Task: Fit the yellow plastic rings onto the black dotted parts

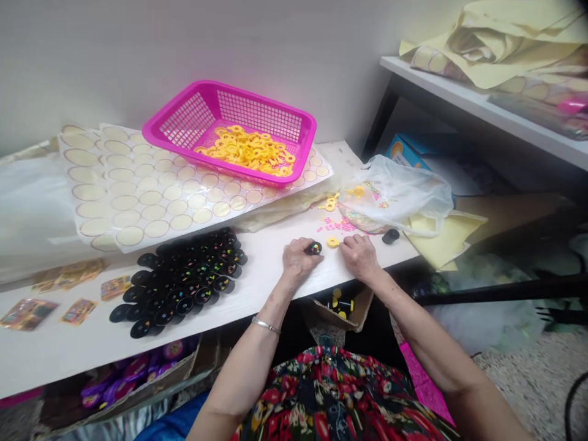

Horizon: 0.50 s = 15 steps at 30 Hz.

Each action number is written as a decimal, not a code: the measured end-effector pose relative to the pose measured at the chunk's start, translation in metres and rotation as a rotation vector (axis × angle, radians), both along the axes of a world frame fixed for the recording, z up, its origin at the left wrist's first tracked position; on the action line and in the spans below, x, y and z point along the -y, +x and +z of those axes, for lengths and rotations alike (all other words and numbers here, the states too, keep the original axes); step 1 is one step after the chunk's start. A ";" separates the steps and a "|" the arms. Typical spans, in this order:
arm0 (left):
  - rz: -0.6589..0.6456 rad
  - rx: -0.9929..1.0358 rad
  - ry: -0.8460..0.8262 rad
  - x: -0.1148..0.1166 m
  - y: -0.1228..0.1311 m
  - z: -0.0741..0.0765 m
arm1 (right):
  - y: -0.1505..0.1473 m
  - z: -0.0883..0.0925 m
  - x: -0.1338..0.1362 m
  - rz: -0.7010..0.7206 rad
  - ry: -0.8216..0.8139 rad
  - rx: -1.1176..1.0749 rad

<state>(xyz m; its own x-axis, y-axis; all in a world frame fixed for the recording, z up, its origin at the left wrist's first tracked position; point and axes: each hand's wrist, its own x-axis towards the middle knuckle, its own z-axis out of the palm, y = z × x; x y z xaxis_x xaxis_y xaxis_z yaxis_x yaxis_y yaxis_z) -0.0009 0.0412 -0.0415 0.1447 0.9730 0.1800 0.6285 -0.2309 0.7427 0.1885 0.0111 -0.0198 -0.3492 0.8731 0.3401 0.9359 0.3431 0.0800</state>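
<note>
My left hand (297, 260) is closed around a small black cup (315, 248) with bits of colour inside, its mouth turned to the right. Just right of it, my right hand (361, 256) pinches the narrow end of a yellow ring-shaped plastic piece (333, 242) close above the white table. The piece and the cup are apart. Behind my hands lie scattered small pink bits (339, 225) and a few loose yellow pieces (329, 202). A lone black cup (390, 236) lies to the right of my right hand.
Many black cups (184, 282) lie in rows at left, near printed packets (78, 311). A pink basket (193, 150) of yellow pieces rests on sticker sheets (138, 199). A clear plastic bag (404, 190) sits at right. Under the table edge is an open cardboard box (362, 312).
</note>
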 end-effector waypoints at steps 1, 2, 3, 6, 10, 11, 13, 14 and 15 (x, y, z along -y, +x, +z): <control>-0.005 0.001 0.003 0.000 0.000 0.000 | 0.000 -0.002 0.007 -0.015 -0.020 -0.025; -0.009 0.003 0.006 0.000 0.000 0.000 | 0.001 -0.003 0.011 -0.034 -0.042 -0.069; -0.014 0.006 0.008 0.000 0.000 0.000 | 0.001 -0.002 0.013 -0.056 -0.063 -0.127; -0.027 0.017 0.015 0.000 0.000 0.000 | 0.000 0.003 0.010 -0.114 -0.115 -0.296; -0.018 0.032 0.017 0.000 0.000 -0.002 | -0.010 0.009 -0.002 -0.120 -0.214 -0.277; -0.016 0.034 0.015 0.000 0.000 -0.002 | -0.012 0.009 -0.005 -0.112 -0.233 -0.262; -0.025 0.031 0.014 0.000 0.000 -0.001 | -0.016 0.007 -0.007 -0.105 -0.239 -0.295; -0.032 0.026 0.016 0.001 0.000 0.000 | -0.017 0.007 -0.008 -0.102 -0.228 -0.352; -0.035 0.018 0.019 0.001 0.000 0.001 | -0.019 0.007 -0.008 -0.093 -0.212 -0.426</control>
<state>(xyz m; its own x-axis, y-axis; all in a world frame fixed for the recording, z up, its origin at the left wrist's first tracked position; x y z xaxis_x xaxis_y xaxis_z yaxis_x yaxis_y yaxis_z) -0.0006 0.0402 -0.0402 0.1755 0.9638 0.2009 0.6061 -0.2666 0.7494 0.1696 0.0190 -0.0130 -0.1346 0.9595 0.2474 0.8976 0.2239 -0.3796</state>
